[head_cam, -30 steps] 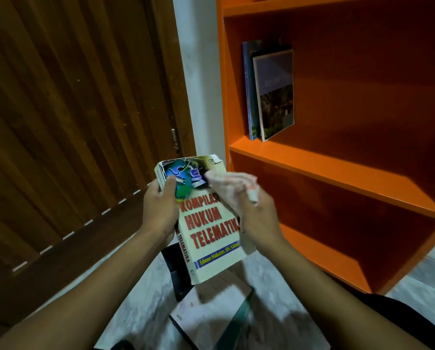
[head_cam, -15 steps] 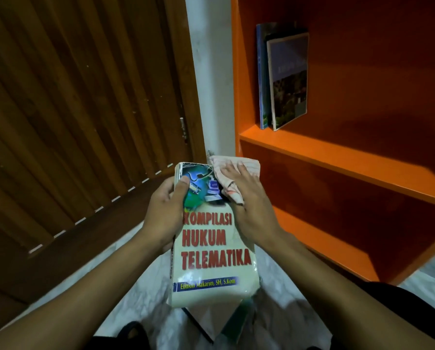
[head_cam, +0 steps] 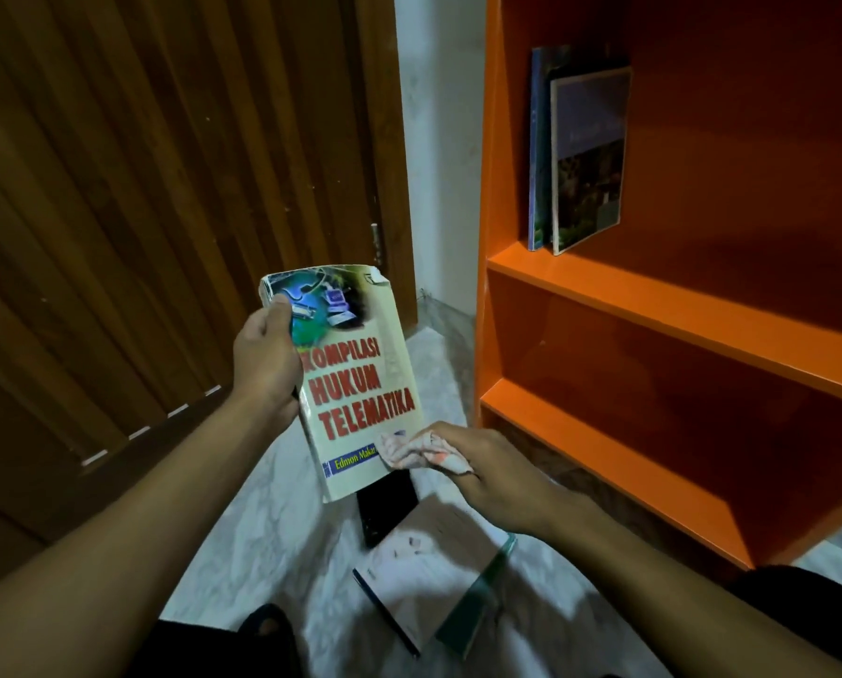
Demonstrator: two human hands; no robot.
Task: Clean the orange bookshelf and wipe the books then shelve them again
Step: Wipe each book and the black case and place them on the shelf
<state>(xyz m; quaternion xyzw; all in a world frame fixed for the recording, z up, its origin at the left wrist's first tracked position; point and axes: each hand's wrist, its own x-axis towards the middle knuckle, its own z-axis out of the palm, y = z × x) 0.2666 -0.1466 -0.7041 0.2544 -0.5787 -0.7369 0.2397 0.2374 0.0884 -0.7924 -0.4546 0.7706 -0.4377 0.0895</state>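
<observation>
My left hand (head_cam: 267, 357) grips a cream paperback with red title letters (head_cam: 355, 384) by its upper left edge and holds it up over the floor. My right hand (head_cam: 487, 472) holds a crumpled white-and-red cloth (head_cam: 421, 451) against the book's lower right corner. The orange bookshelf (head_cam: 653, 305) stands to the right. Two books (head_cam: 582, 154) lean against the left wall of its upper visible shelf. The lower shelves hold nothing in view.
A few books (head_cam: 428, 570) lie stacked on the marble floor (head_cam: 262, 545) below my hands, one black, one white, one with a green edge. A brown wooden door (head_cam: 154, 198) fills the left side. A white wall strip (head_cam: 438, 154) separates door and shelf.
The cloth in my right hand has swept down the cover from the top picture to the lower right corner. The book's bottom end has swung to the right in my left hand.
</observation>
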